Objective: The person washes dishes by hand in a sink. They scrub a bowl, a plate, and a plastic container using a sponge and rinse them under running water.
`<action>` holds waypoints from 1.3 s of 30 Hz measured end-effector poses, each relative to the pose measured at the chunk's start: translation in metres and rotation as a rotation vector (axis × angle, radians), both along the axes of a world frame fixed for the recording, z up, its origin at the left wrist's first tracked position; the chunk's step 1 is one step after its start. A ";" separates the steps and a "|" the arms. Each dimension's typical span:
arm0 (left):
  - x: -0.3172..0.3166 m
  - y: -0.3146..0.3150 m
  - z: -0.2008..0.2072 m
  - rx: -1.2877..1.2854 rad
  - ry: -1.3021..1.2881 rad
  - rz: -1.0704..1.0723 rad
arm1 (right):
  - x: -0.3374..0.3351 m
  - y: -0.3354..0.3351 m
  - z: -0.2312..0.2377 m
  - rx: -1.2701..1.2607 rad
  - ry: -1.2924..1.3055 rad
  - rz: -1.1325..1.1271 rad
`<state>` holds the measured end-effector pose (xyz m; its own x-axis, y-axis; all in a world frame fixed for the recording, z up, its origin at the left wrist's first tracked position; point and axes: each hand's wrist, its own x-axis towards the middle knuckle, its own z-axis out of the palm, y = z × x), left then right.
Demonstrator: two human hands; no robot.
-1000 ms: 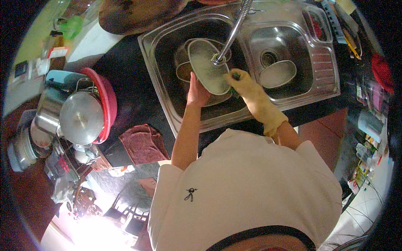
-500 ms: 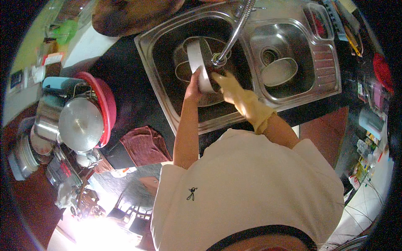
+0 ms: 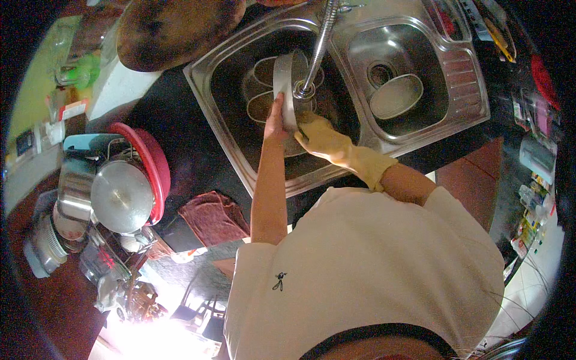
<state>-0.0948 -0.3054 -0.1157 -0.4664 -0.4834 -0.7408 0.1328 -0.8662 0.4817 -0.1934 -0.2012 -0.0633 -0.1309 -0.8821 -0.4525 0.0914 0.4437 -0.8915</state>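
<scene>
My bare left hand (image 3: 276, 122) grips a metal pan (image 3: 283, 90) by its outer wall. The round, shallow pan stands tipped on its side over the left sink basin (image 3: 233, 90), its inside facing right. A yellow rubber glove covers my right hand (image 3: 317, 137), which is curled at the pan's lower inner edge. Something dark shows by its fingers, too unclear to name. Beside the pan, the faucet hose (image 3: 320, 51) hangs with its spray head (image 3: 303, 90) pointing down. Oval dishes (image 3: 259, 108) lie in the basin behind the pan, partly hidden.
An oval dish (image 3: 396, 96) rests in the right basin (image 3: 432, 114) near the drain. Left of the sink, a brown cloth (image 3: 214, 217) lies on the counter edge. Farther left stand a red basin (image 3: 155, 174) and a round metal lid (image 3: 122, 196). A large brown round board (image 3: 180, 33) is at the back.
My gloved right hand has shifted left and down along the pan's inner edge. The pan stands more upright in my left hand. The whole view has shifted slightly.
</scene>
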 end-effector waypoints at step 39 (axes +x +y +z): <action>0.048 0.027 0.014 -0.212 -0.212 -0.312 | -0.005 -0.035 -0.001 0.089 -0.017 0.031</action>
<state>-0.0471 -0.2782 -0.1016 -0.4624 -0.4952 -0.7355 -0.2413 -0.7280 0.6418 -0.1988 -0.2364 -0.0643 -0.0957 -0.8417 -0.5315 0.0910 0.5243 -0.8467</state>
